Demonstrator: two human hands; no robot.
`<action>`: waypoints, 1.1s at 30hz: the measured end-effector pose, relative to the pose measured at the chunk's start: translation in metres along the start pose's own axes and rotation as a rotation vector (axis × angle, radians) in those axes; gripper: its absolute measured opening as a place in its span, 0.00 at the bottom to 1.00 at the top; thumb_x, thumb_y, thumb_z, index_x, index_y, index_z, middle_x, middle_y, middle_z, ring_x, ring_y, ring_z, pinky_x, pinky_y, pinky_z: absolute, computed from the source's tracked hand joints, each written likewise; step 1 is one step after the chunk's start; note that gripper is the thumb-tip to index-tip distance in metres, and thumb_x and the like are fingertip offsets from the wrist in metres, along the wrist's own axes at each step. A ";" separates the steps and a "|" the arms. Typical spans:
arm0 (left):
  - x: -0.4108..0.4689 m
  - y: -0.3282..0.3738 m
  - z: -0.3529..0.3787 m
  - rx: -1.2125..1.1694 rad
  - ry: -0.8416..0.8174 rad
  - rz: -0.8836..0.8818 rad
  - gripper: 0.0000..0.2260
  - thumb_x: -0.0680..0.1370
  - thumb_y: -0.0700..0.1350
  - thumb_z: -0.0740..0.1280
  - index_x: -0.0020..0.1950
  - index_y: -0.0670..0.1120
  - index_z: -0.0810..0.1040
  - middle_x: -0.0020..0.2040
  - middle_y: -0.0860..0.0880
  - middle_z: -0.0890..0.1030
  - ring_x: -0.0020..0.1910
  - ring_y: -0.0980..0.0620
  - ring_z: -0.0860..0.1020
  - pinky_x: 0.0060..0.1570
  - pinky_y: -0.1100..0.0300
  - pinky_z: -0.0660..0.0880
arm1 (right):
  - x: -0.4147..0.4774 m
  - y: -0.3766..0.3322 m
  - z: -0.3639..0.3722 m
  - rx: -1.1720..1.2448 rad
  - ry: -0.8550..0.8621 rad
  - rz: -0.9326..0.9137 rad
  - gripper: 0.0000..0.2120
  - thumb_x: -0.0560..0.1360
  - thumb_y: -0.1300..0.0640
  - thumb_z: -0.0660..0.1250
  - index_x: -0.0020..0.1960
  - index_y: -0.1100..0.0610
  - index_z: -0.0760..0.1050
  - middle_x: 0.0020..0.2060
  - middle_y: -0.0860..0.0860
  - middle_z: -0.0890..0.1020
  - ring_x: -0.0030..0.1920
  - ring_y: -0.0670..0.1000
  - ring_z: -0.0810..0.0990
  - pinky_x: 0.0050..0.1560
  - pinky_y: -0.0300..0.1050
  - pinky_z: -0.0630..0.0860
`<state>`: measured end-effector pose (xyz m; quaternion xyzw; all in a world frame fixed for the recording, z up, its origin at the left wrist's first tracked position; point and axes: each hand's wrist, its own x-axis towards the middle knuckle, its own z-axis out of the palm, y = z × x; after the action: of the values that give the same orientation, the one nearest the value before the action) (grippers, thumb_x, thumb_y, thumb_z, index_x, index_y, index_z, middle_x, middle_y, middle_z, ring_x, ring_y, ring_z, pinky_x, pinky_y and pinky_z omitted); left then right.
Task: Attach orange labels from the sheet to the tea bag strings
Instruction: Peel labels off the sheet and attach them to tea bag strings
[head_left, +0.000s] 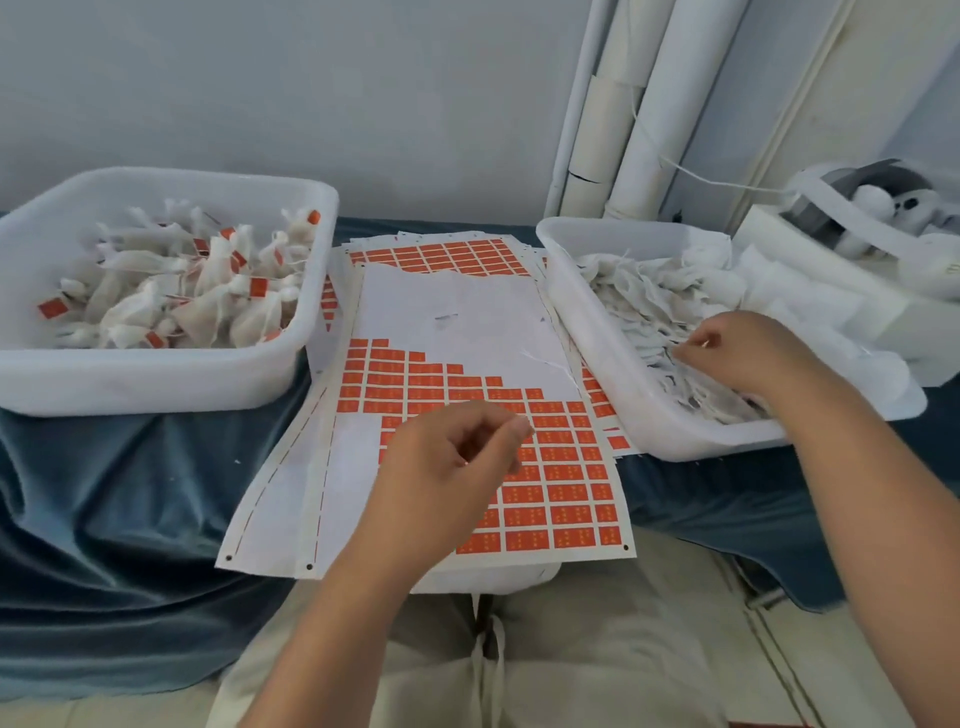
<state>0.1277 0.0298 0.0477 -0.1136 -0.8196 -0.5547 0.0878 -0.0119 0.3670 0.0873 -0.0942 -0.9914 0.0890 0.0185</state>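
We look down on a table draped in a blue cloth (130, 493), and our two bare hands are out over the work. The label sheet (561, 467) lies in the middle of the table, reaching to its near edge, with orange labels (566, 512) filling the lower right part and a bare white patch where the upper rows are peeled off. Our left hand (452, 467) hangs over that sheet with the fingers curled loosely in and thumb and forefinger drawn close together; whether they pinch a label we cannot tell. More label sheets (441, 257) peek out at the far side, fanned under the top one. Off to the right, our right hand (748, 348) reaches into the right-hand tub (587, 332), fingertips pinched together in the heap of unlabelled tea bags (649, 306), though we cannot make out just which bag or string they have. That tub sits at the right edge, tilted and overlapping the sheets' right margin. At the left edge stands the left-hand tub (156, 374), holding finished tea bags (182, 291) with orange tags showing among them. Behind, white pipes (649, 104) rise against the wall, and a white machine (857, 234) sits at the far right corner.
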 end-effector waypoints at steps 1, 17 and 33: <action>-0.001 -0.002 0.001 -0.012 -0.013 -0.003 0.11 0.80 0.61 0.66 0.41 0.60 0.83 0.39 0.62 0.84 0.42 0.59 0.84 0.40 0.71 0.79 | -0.001 -0.002 0.002 -0.017 -0.067 -0.013 0.07 0.77 0.41 0.73 0.44 0.43 0.81 0.43 0.43 0.81 0.46 0.50 0.80 0.47 0.48 0.75; -0.001 -0.004 -0.003 -0.074 -0.003 -0.059 0.13 0.81 0.57 0.67 0.38 0.57 0.82 0.38 0.61 0.84 0.42 0.62 0.83 0.40 0.77 0.73 | -0.037 -0.019 -0.017 -0.097 -0.038 -0.209 0.04 0.81 0.50 0.71 0.48 0.46 0.83 0.49 0.45 0.84 0.50 0.51 0.80 0.52 0.50 0.78; -0.003 -0.007 0.006 -0.069 -0.076 -0.047 0.12 0.82 0.57 0.67 0.40 0.59 0.83 0.39 0.61 0.85 0.43 0.60 0.83 0.42 0.75 0.76 | -0.035 -0.014 -0.018 0.693 0.072 -0.007 0.10 0.76 0.60 0.75 0.45 0.44 0.85 0.42 0.41 0.88 0.47 0.50 0.86 0.51 0.50 0.83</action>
<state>0.1290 0.0325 0.0387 -0.1182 -0.8053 -0.5797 0.0398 0.0210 0.3496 0.1067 -0.0818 -0.9013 0.4168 0.0847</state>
